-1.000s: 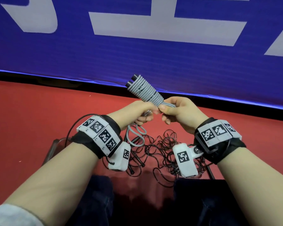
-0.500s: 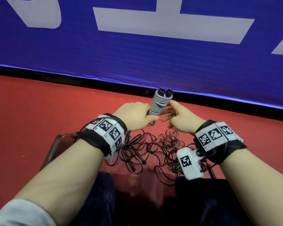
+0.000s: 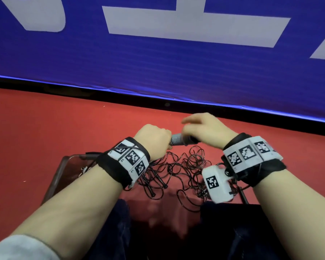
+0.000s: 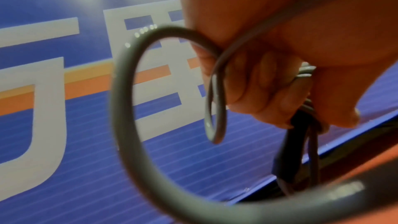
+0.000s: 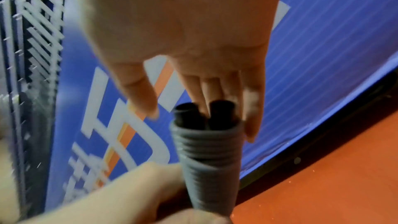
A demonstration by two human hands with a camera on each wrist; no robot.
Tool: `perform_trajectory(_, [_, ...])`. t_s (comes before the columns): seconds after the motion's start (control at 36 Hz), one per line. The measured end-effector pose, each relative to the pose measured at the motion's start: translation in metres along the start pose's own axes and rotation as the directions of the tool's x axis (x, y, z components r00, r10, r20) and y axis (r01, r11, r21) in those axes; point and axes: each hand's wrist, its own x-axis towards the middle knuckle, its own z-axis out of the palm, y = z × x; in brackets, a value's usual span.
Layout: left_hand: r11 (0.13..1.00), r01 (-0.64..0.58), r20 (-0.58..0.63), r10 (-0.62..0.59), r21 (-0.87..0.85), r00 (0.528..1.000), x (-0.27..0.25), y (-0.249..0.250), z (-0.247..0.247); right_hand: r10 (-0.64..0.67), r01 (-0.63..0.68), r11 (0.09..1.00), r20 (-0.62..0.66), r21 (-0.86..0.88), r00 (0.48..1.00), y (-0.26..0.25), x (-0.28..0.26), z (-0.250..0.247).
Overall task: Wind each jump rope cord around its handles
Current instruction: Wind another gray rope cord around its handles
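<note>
A grey jump rope (image 3: pixel 176 140), its cord wound round two black handles, lies almost level between my hands. My left hand (image 3: pixel 154 139) grips the wound bundle at its near end. In the left wrist view a loose grey cord loop (image 4: pixel 122 108) hangs from that fist. My right hand (image 3: pixel 204 128) hovers over the handles' far end with straight fingers. The right wrist view shows the black handle tips (image 5: pixel 204 113) just under those fingers (image 5: pixel 252 108), above the grey coils (image 5: pixel 208 156); whether they touch is unclear.
A tangle of thin black jump ropes (image 3: pixel 178 169) lies on the red floor (image 3: pixel 45 128) under my hands. A clear box (image 3: pixel 58 177) sits at the left. A blue banner wall (image 3: pixel 158 62) stands behind. My knees fill the bottom.
The right hand has let go of the cord it pinched and opened over the handle tips. The left hand has lowered the bundle and tipped it from upright to nearly level, pointing right.
</note>
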Motion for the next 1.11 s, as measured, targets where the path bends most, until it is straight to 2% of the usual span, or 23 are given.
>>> perform_trajectory(0.03, [1.0, -0.009, 0.015, 0.009, 0.015, 1.0, 0.0, 0.003, 0.0, 0.001, 0.011, 0.98, 0.059, -0.198, 0.998, -0.003, -0.002, 0.006])
perform_trajectory(0.08, [0.998, -0.04, 0.043, 0.038, 0.05, 0.998, -0.001, 0.008, 0.001, 0.032, 0.037, 0.867, 0.129, -0.498, 0.991, -0.008, -0.005, 0.017])
perform_trajectory(0.14, [0.994, -0.081, 0.055, 0.077, 0.078, 0.995, -0.002, 0.014, 0.001, 0.06, 0.069, 0.789, 0.189, -0.611, 0.98, -0.006, -0.001, 0.027])
perform_trajectory(0.19, [0.989, -0.117, 0.049, 0.113, 0.09, 0.992, -0.002, 0.019, 0.002, 0.105, 0.064, 0.772, 0.225, -0.632, 0.969, -0.002, 0.003, 0.034])
perform_trajectory(0.25, [0.987, -0.128, 0.038, 0.125, 0.101, 0.991, -0.001, 0.021, 0.003, 0.114, 0.052, 0.796, 0.233, -0.603, 0.966, 0.002, 0.006, 0.037])
perform_trajectory(0.36, [0.993, -0.085, -0.068, 0.091, 0.081, 0.994, -0.002, 0.017, 0.005, 0.091, 0.047, 0.856, 0.24, -0.514, 0.966, 0.006, 0.008, 0.037])
perform_trajectory(0.42, [0.997, -0.065, -0.147, 0.069, 0.032, 0.987, -0.001, 0.014, 0.006, 0.045, 0.062, 0.879, 0.211, -0.473, 0.977, 0.009, 0.009, 0.037])
perform_trajectory(0.47, [0.991, -0.033, -0.256, -0.003, -0.134, 0.967, -0.001, 0.008, 0.003, -0.015, 0.076, 0.878, 0.13, -0.473, 0.991, 0.012, 0.01, 0.037])
perform_trajectory(0.53, [0.908, 0.002, -0.303, -0.142, -0.419, 0.942, -0.003, 0.002, -0.002, -0.062, 0.068, 0.855, 0.028, -0.513, 0.998, 0.013, 0.011, 0.035])
perform_trajectory(0.56, [0.837, 0.029, -0.281, -0.216, -0.546, 0.935, -0.003, 0.001, -0.004, -0.083, 0.063, 0.845, -0.013, -0.532, 0.996, 0.014, 0.011, 0.034])
perform_trajectory(0.61, [0.654, 0.083, -0.196, -0.342, -0.752, 0.919, -0.001, 0.003, -0.008, -0.114, 0.055, 0.84, -0.076, -0.54, 0.991, 0.015, 0.011, 0.032])
perform_trajectory(0.67, [0.488, 0.097, -0.142, -0.43, -0.868, 0.892, 0.003, 0.005, -0.011, -0.137, 0.045, 0.837, -0.129, -0.545, 0.982, 0.015, 0.011, 0.032])
perform_trajectory(0.78, [0.378, 0.127, -0.052, -0.431, -0.917, 0.901, 0.01, 0.005, -0.013, -0.155, 0.021, 0.837, -0.201, -0.547, 0.967, 0.018, 0.011, 0.03])
perform_trajectory(0.92, [0.006, 0.083, 0.075, -0.368, -0.997, 0.927, 0.013, 0.004, -0.007, -0.186, 0.036, 0.852, -0.238, -0.522, 0.953, 0.02, 0.01, 0.027])
perform_trajectory(0.97, [-0.025, 0.063, 0.067, -0.364, -0.998, 0.929, 0.011, 0.003, -0.006, -0.191, 0.042, 0.86, -0.246, -0.509, 0.95, 0.02, 0.011, 0.025])
perform_trajectory(1.03, [0.004, 0.04, 0.035, -0.365, -0.999, 0.93, 0.01, 0.001, -0.007, -0.194, 0.041, 0.867, -0.259, -0.497, 0.946, 0.02, 0.012, 0.024])
perform_trajectory(1.11, [0.151, -0.028, -0.085, -0.387, -0.988, 0.918, 0.009, 0.002, -0.007, -0.177, 0.032, 0.891, -0.282, -0.453, 0.943, 0.019, 0.013, 0.023])
